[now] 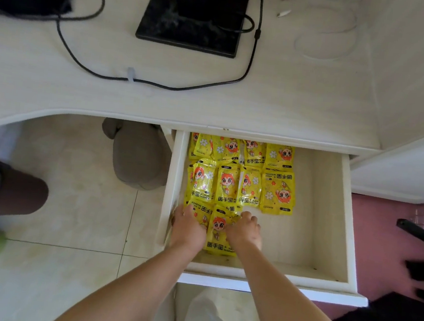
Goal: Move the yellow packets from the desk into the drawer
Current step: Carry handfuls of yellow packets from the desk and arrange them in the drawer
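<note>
Yellow packets point(239, 186), at least ten, lie lengthwise beyond the hands; left hand point(188, 227) presses the nearest flat, right hand point(244, 230) pinches it.

Both forearms are bare down to the left hand point(188, 229) and right hand point(244, 232); a pale grey trouser leg point(206, 319) shows at bottom centre.

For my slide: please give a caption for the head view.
Left hand and right hand touch yellow packets in the open drawer.

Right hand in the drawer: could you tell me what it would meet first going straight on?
The right hand would probably meet the middle row of yellow packets; depth is unclear.
</note>
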